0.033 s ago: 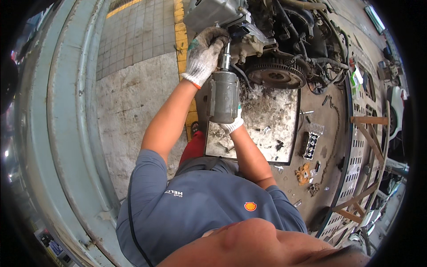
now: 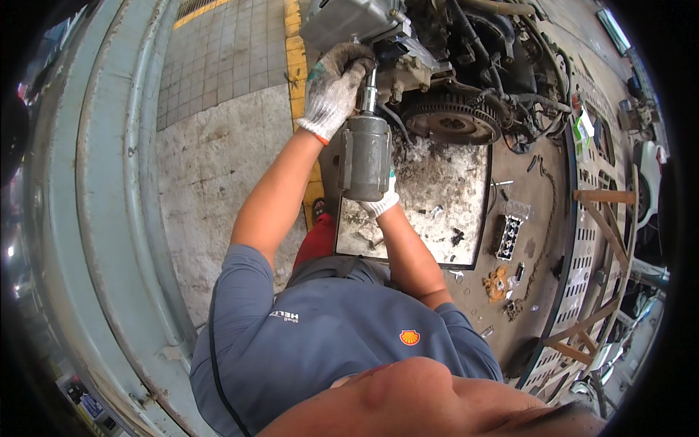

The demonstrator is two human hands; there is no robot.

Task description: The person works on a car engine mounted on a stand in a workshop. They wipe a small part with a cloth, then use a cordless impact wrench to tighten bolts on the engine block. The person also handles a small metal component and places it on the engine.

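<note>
A grey impact wrench (image 2: 366,156) points away from me, with a shiny socket extension (image 2: 370,93) on its nose reaching up to the engine (image 2: 408,65). My left hand (image 2: 336,84), in a dirty white knit glove, curls its fingers around the far end of that extension, just under a silver-grey engine pan (image 2: 349,25). Gloved as well, my right hand (image 2: 384,202) grips the wrench from below; the tool's body hides its fingers and the handle. To the right of the extension, the engine's toothed flywheel (image 2: 451,120) is exposed.
Below the engine lies a stained white tray (image 2: 437,237) with small loose parts. Right of it on the floor are a metal engine part with round openings (image 2: 508,237), an orange-brown rag (image 2: 496,284) and a chain (image 2: 550,211). A grey-green metal beam (image 2: 109,182) runs along the left.
</note>
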